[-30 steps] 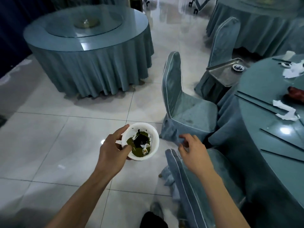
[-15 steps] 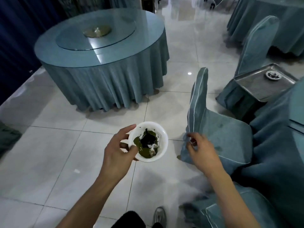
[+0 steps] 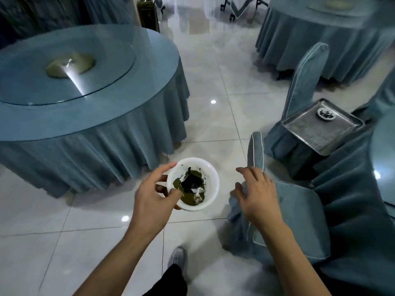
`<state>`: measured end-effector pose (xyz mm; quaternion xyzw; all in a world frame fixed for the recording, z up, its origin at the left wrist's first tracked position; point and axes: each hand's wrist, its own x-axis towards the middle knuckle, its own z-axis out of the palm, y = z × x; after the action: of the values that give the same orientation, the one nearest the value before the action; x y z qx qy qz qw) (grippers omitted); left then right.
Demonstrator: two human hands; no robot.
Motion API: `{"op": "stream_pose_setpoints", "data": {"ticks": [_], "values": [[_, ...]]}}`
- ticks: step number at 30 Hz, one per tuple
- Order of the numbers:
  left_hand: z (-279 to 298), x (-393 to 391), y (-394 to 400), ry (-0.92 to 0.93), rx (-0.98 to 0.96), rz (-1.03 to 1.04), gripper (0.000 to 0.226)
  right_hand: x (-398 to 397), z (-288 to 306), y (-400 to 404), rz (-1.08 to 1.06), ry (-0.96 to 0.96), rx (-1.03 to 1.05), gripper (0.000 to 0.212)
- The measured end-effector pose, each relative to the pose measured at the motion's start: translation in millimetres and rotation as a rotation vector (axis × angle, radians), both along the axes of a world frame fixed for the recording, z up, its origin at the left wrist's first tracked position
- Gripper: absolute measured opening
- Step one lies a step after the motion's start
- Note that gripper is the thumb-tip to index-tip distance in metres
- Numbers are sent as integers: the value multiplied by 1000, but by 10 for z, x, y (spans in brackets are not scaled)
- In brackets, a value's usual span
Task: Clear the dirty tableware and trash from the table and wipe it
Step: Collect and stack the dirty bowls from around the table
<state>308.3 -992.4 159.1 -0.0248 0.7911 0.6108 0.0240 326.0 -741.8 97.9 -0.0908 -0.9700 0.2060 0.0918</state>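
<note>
A pale tiled floor (image 3: 213,86) runs between round tables draped in blue-grey cloth, with a covered chair (image 3: 295,210) near right and a steel tray (image 3: 303,129) resting on a further chair seat at right. The left hand (image 3: 154,201) grips a white bowl (image 3: 210,189) of dark green leftovers, thumb hooked over the near-left rim and fingers beneath, held level over the floor, probably so nothing spills on the way to the tray. The right hand (image 3: 258,195) holds nothing, fingers loosely spread above the chair's corner.

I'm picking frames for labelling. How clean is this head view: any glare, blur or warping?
Head view: bright glare streak on the glass turntable and spots on the floor tiles; wide-angle bending of edges; far tables soft; the bowl in the left hand is fairly sharp.
</note>
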Motion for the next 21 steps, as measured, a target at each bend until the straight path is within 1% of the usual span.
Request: {"op": "stream_pose_setpoints", "data": {"ticks": [4, 8, 13, 15, 21], "values": [[33, -1057, 190, -5, 8, -142, 63, -722, 97, 61, -121, 3, 35, 44], [50, -1910, 631, -18, 9, -242, 63, -1248, 153, 352, -243, -2, 58, 44], [-24, -2915, 1356, -20, -8, -380, 60, -1888, 50, 960, -430, 51, 25, 38], [-53, -3292, 1694, -21, -24, -415, 61, -2163, -36, 1226, -490, 59, -3, 39], [64, -4238, 2661, 3, -63, -504, 58, -2858, -254, 1989, -563, 28, -23, 41]]}}
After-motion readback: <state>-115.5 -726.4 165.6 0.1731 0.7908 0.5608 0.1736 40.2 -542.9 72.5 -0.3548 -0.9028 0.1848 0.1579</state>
